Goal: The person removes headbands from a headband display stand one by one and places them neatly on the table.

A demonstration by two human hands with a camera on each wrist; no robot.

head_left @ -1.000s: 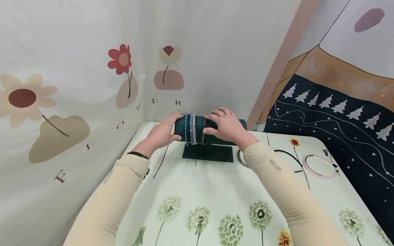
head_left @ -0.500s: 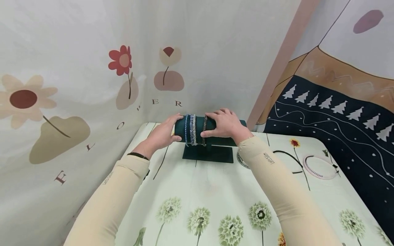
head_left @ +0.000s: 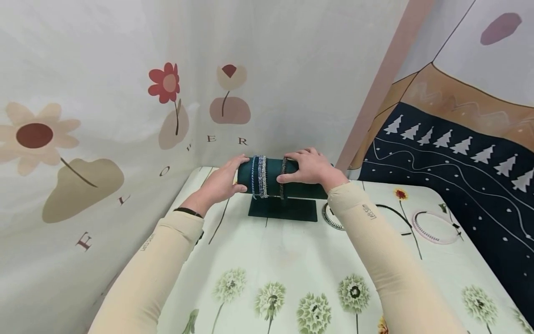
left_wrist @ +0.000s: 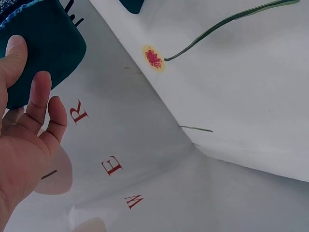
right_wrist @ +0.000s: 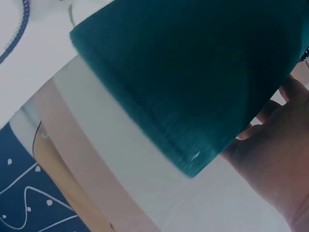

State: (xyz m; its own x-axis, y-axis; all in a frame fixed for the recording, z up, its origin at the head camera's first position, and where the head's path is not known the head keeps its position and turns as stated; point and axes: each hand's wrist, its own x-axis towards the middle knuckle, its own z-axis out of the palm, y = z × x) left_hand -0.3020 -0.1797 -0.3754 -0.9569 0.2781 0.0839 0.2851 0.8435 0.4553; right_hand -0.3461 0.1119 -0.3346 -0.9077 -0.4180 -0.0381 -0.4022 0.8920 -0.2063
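Observation:
A dark green padded roll on a headband stand [head_left: 273, 178] stands at the back of the table, its flat base [head_left: 283, 211] below. My left hand [head_left: 223, 182] holds the roll's left end, thumb in front. In the left wrist view, its last fingers hang off the roll. Near the left end sit several blue and silver beaded headbands [head_left: 259, 178] side by side. Farther right, my right hand [head_left: 310, 169] pinches a dark beaded headband [head_left: 282, 188] on the roll, thumb at the front and fingers over the top. The right wrist view shows the roll's bare right end [right_wrist: 193, 82].
To the right on the flowered tablecloth [head_left: 292, 250] lie a black-and-white headband [head_left: 331, 221], partly behind the right sleeve, a black headband [head_left: 394, 211] and a pink headband [head_left: 434, 227]. A printed curtain [head_left: 292, 93] hangs close behind the stand.
The dark headband has slid slightly right along the roll with my right hand, widening its gap from the blue and silver ones. My left hand keeps its place on the left end.

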